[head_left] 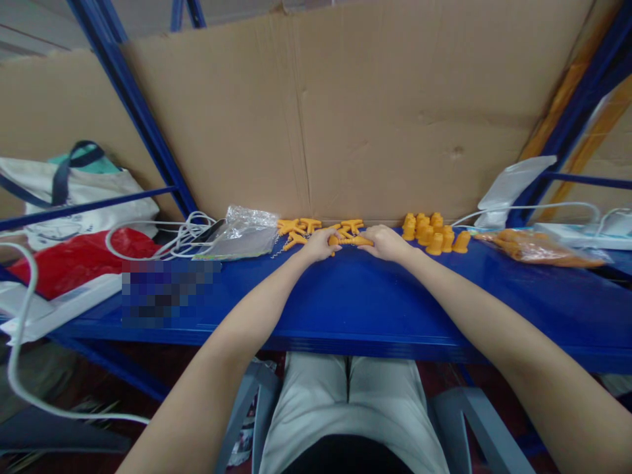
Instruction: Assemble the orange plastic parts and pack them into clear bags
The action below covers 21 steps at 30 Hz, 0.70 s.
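Both my hands reach to the back of a blue shelf [345, 296]. My left hand [320, 245] and my right hand [384, 242] are closed on the two ends of an orange plastic rod-like part [349, 241] lying between them. Just behind them lie several orange star-shaped parts [301, 228]. A cluster of several small orange cone-shaped pieces [434, 234] stands to the right of my right hand. The fingertips are partly hidden by the part.
A clear plastic bag [244, 232] and white cables [168, 240] lie left of the parts. A red bag [74, 260] and a canvas tote [74, 191] sit far left. A bag of orange pieces [536, 247] and a white power strip [577, 234] lie at right. Cardboard [355, 112] backs the shelf.
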{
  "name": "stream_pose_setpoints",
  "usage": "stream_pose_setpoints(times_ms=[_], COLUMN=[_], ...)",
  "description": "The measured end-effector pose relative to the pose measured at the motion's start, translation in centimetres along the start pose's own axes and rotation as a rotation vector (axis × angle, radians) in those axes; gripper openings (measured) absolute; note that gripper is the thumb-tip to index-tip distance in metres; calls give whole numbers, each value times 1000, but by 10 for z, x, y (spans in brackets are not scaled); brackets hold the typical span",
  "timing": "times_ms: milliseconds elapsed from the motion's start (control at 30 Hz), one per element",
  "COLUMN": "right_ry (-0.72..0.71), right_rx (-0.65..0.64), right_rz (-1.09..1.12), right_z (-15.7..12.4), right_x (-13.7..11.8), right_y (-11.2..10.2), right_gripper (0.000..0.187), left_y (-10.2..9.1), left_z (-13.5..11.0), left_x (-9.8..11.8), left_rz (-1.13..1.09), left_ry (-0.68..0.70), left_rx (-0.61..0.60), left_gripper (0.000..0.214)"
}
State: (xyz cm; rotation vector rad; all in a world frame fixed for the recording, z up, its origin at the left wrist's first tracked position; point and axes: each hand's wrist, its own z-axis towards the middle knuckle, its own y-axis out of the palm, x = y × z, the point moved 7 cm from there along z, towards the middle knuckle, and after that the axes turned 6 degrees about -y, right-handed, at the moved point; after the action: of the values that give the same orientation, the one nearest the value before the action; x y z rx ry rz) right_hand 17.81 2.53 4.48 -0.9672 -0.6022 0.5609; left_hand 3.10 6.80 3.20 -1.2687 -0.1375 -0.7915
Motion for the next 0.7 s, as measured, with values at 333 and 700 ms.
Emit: stream_pose_setpoints(times_ms=[333, 700], right_ry=[220, 297], right_rx=[-70, -55], right_rz=[329, 572], right_z=[-4, -9], right_x=[12, 18], right_y=[4, 11], right_gripper=[27, 39], left_y=[-6, -6], left_z=[-7, -13], left_x=[15, 27], left_rz=[205, 243], left_ry=[64, 175], left_rx=[59, 57], left_gripper=[25, 27])
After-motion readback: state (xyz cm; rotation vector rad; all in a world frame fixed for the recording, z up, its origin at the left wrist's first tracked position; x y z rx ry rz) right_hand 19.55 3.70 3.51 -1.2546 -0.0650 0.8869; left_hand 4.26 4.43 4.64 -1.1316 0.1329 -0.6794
